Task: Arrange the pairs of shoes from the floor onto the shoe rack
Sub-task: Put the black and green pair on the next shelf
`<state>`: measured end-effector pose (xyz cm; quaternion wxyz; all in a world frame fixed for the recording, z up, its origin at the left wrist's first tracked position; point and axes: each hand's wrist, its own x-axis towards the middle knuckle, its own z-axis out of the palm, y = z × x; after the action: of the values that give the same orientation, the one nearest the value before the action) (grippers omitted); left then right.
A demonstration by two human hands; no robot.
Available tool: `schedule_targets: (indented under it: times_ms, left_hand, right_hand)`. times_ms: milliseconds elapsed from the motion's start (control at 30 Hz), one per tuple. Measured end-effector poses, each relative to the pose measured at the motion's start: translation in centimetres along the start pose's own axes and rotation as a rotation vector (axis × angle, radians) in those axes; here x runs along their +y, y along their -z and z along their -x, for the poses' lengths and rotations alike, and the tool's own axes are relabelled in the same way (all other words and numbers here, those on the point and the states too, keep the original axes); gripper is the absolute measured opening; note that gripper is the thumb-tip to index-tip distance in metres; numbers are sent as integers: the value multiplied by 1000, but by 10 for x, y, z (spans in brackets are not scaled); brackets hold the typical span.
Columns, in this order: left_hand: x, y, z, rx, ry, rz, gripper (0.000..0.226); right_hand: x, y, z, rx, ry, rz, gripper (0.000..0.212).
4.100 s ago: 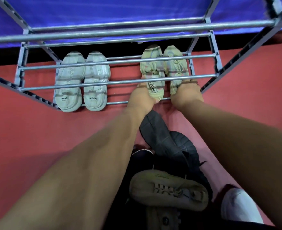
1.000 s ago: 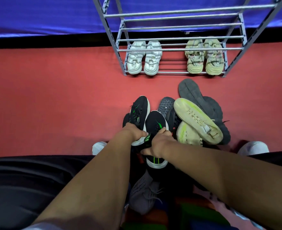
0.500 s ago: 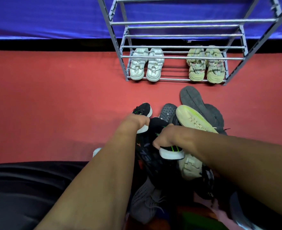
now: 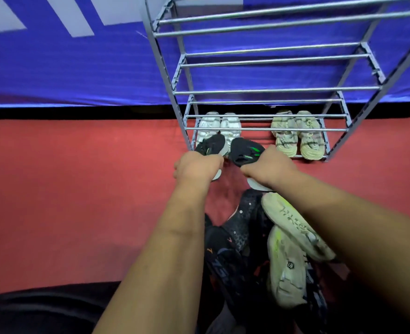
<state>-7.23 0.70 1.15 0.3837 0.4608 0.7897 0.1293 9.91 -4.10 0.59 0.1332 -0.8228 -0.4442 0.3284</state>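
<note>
While left hand (image 4: 196, 168) and right hand (image 4: 269, 168) each grip one black green-striped trainer (image 4: 246, 151) | toes point toward grey metal-bar shoe rack (image 4: 266, 128) just ahead | both equally near.

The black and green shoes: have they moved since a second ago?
Yes. The black and green shoes have left the floor pile, now lifted toward the shoe rack.

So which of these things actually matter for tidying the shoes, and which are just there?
Part of the job:
- left hand and right hand, each holding one black shoe
- shoe rack
- white pair and beige pair, already on the bottom shelf
- pile of shoes on the floor

Just there:
- blue banner
- red floor
</note>
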Motion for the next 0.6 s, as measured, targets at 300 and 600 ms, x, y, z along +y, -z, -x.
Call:
schedule_targets:
  times_ms: [300,600]
  left_hand:
    - [27,-5,-17,133,-176,142,94]
    - [33,-42,-85,273,-253,120,80]
  right_hand:
    - [-4,17,-41,241,108,-202,89]
    - [-21,10,-103,259,99,-179,87]
